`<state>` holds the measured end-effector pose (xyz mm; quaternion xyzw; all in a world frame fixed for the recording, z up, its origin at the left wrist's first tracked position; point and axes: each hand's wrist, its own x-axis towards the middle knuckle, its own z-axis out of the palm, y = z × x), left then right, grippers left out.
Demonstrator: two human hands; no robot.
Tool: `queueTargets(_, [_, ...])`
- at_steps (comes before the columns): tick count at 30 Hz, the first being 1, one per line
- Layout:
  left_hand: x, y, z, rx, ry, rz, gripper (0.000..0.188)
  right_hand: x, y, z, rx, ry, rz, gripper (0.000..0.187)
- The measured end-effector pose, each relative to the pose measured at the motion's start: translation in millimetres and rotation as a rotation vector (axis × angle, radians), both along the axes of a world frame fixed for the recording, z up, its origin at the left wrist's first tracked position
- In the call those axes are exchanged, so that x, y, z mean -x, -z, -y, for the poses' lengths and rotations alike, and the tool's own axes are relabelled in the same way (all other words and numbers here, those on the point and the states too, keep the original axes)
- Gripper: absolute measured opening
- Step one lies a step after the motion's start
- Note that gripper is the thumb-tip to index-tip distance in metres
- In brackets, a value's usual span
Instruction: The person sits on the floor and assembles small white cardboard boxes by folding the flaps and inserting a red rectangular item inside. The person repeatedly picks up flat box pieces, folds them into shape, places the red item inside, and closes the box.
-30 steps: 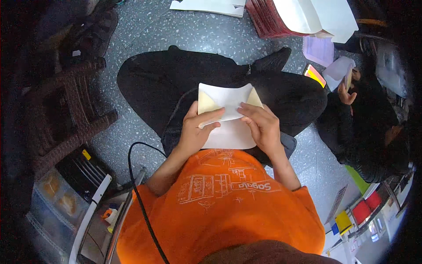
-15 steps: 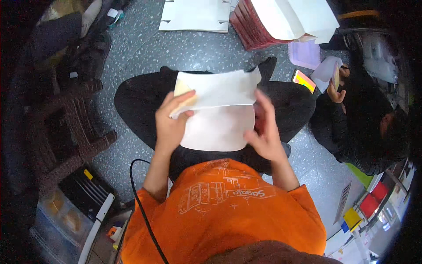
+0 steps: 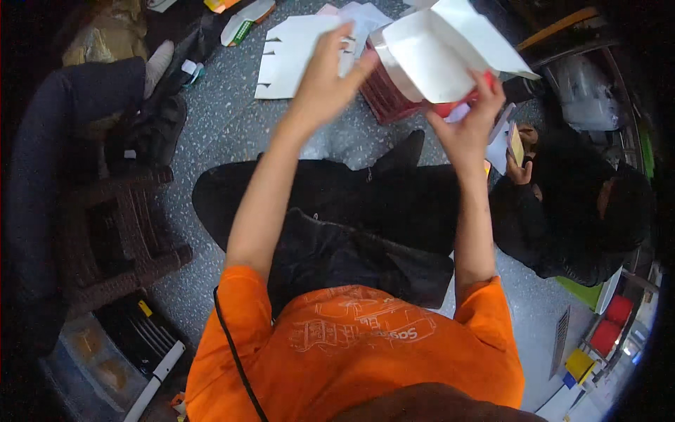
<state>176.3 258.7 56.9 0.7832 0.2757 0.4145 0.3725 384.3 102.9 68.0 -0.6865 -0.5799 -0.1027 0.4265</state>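
Observation:
My left hand (image 3: 325,88) is stretched out over a stack of flat white notched card sheets (image 3: 281,60) on the floor. Its thumb and fingers are spread, somewhat blurred, with nothing seen between them. My right hand (image 3: 472,126) is at the near right edge of a pile of nested paper cartons, red outside and white inside (image 3: 450,53). Its fingers and thumb are bent around a red part of the pile's edge. A white flap stands up at the pile's right side. Over my crossed legs (image 3: 337,204) no carton lies now.
A co-worker's hand (image 3: 519,169) at the right holds a thin yellowish piece. A brown woven stool (image 3: 133,232) stands at the left. Near it are a black slotted crate (image 3: 140,323) and a clear bag. A black cable (image 3: 232,344) hangs down my left side.
The white carton piece has left my lap and my hands. Both arms have reached forward, the left to the flat sheets, the right to the nested pile. The view has shifted forward.

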Motion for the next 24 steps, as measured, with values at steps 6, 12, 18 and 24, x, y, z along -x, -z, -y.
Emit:
queueTargets(6, [-39, 31, 15, -0.390, 0.132, -0.283, 0.062, 8, 68, -36, -0.059, -0.027, -0.084, 0.099])
queueTargets(12, [-52, 59, 0, -0.505, 0.214, -0.413, 0.028, 9, 94, -43, -0.048, -0.041, -0.127, 0.100])
queueTargets(18, [-57, 73, 1, -0.602, 0.215, -0.361, 0.022, -2, 107, -21, 0.084, -0.021, 0.017, 0.046])
queueTargets(24, [-64, 76, 3, -0.678, 0.176, -0.352, 0.023, -10, 114, -26, 0.278, -0.121, 0.029, 0.016])
